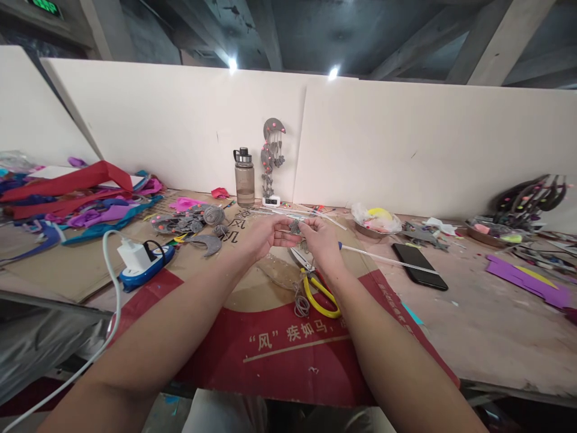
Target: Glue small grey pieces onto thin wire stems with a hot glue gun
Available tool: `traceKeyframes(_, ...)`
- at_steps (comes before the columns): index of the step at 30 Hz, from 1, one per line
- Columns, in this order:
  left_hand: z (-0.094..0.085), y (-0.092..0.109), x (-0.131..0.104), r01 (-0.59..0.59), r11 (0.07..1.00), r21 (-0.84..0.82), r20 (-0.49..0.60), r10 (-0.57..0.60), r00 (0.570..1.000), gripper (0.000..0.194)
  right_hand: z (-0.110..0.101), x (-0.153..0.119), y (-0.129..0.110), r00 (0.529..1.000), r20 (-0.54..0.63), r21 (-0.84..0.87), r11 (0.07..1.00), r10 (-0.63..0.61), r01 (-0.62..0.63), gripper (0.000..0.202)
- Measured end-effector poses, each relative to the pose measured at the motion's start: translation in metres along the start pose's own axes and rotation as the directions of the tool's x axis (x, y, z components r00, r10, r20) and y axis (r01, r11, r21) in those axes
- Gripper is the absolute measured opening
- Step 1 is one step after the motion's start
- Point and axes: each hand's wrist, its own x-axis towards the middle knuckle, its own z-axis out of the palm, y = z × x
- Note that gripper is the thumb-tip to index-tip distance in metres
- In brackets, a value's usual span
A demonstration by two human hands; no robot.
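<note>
My left hand and my right hand meet over the middle of the table. Between their fingertips is a small grey felt piece, whose exact shape I cannot make out. Both hands grip it, the left with its lower fingers partly extended. Below them lie scissors with yellow handles, blades partly covered by my right hand. A loose coil of grey cord rests beside the handles. Left of my hands are a grey felt crescent and a ball of grey yarn.
A water bottle and a grey hanging ornament stand against the white board. On the right lie a black phone and a bowl. A blue power strip and coloured felt scraps are left.
</note>
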Motion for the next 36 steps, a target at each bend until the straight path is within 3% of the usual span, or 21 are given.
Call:
traceKeyframes(6,-0.007,-0.001,0.002,-0.189,0.947,0.259,-0.017,0.2,0.98,0.027,-0.003,0.001,-0.003,0.998,0.052,-0.072,0.997,0.034,-0.03,0.024)
traceKeyframes(13,-0.007,-0.003,0.004,-0.231,0.892,0.388,-0.017,0.258,0.966,0.022,-0.002,-0.004,-0.01,0.996,0.088,-0.115,0.993,-0.02,0.031,0.023)
traceKeyframes(19,-0.009,-0.004,0.006,-0.209,0.93,0.303,-0.004,0.221,0.975,0.022,-0.002,-0.005,-0.007,0.982,0.157,-0.069,0.991,-0.101,0.113,0.024)
traceKeyframes(26,-0.003,0.002,0.001,-0.165,0.979,0.121,0.086,0.155,0.984,0.023,-0.004,0.0,-0.002,0.991,0.106,-0.1,0.991,-0.08,0.09,0.022)
traceKeyframes(32,-0.005,-0.005,0.005,-0.207,0.937,0.281,0.027,0.208,0.978,0.021,-0.003,-0.004,-0.008,0.992,0.091,-0.135,0.985,-0.092,0.104,0.02)
traceKeyframes(36,-0.007,-0.006,0.007,-0.244,0.924,0.293,0.044,0.242,0.969,0.022,-0.002,-0.003,-0.006,0.99,0.107,-0.118,0.987,-0.093,0.106,0.02)
